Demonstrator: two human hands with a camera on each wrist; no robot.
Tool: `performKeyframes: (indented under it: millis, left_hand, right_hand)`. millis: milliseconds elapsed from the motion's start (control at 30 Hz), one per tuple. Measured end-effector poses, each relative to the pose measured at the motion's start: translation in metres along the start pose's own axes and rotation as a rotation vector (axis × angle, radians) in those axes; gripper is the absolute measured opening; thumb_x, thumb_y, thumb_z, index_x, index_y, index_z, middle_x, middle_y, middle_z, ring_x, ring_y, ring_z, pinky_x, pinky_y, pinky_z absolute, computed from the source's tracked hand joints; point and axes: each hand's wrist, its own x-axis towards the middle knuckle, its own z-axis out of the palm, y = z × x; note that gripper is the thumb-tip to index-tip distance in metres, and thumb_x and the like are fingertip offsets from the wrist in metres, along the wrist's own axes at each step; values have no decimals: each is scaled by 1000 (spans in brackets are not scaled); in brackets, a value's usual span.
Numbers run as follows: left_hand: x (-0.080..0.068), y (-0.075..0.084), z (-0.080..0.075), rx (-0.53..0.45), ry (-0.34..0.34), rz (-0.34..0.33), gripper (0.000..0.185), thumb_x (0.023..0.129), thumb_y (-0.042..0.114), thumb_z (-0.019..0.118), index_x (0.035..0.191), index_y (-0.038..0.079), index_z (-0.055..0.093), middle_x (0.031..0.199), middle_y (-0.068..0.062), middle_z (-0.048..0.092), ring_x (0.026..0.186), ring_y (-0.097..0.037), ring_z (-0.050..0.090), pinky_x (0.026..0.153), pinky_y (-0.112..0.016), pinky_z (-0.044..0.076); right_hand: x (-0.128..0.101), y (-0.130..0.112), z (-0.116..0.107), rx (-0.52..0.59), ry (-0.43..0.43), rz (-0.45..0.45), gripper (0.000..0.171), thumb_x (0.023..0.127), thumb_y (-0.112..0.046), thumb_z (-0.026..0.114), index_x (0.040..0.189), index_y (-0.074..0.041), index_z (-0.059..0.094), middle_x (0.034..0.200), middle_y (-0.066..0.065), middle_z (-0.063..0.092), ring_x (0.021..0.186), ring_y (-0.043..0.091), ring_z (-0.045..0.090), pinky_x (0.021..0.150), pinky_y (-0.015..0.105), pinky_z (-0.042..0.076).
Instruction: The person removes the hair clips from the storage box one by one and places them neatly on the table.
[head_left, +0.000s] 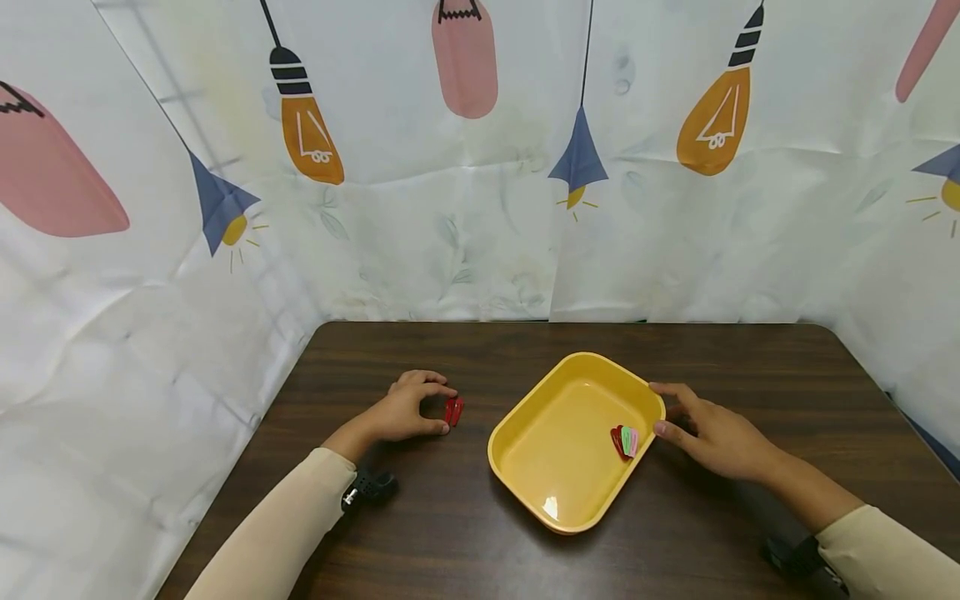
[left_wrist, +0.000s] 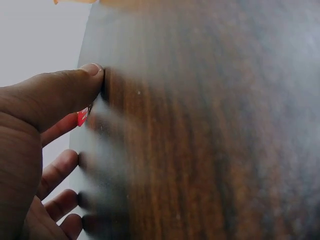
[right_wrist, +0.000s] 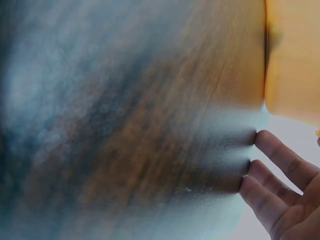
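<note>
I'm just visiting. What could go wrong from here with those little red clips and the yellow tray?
Two things, perhaps. The red clips lie low on the table right at the left hand's thumb and index finger, so one might slip away or be left behind. The right hand is at the rim of the yellow tray; a push there could shift it and slide the colored clips inside.

No legible text, labels or numbers
</note>
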Motion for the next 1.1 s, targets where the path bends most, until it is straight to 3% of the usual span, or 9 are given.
performKeyframes:
  millis: [467, 633, 933, 1100]
  left_hand:
    - [2, 4, -4, -11, -2, -24, 57, 86, 36, 84, 138, 22, 64, 149, -8, 48, 143, -37, 31, 113, -69, 19]
    - [5, 12, -8, -23, 29, 8, 55, 91, 38, 80, 140, 20, 63, 149, -8, 49, 142, -36, 33, 113, -70, 20]
    - [12, 41, -14, -92, 55, 100, 52, 97, 36, 73, 141, 12, 60, 148, -5, 52, 141, -32, 37, 112, -60, 33]
    - [16, 60, -14, -93, 38, 128, 47, 99, 36, 69, 142, 16, 60, 145, -4, 54, 139, -29, 42, 112, -55, 36]
  right_hand:
    - [-1, -1, -1, 10, -7, 17, 58, 104, -42, 61, 153, -28, 34, 121, 12, 71, 100, 33, 71, 72, 52, 57]
    - [0, -3, -3, 15, -14, 24, 58, 104, -43, 60, 153, -27, 33, 122, 13, 70, 99, 33, 70, 72, 53, 56]
    - [0, -2, -3, 10, -14, 23, 59, 103, -43, 60, 153, -28, 33, 121, 11, 71, 99, 33, 70, 73, 53, 56]
    - [0, -2, -3, 11, -14, 22, 59, 103, -43, 60, 153, -28, 34, 121, 11, 70, 99, 32, 71, 72, 52, 56]
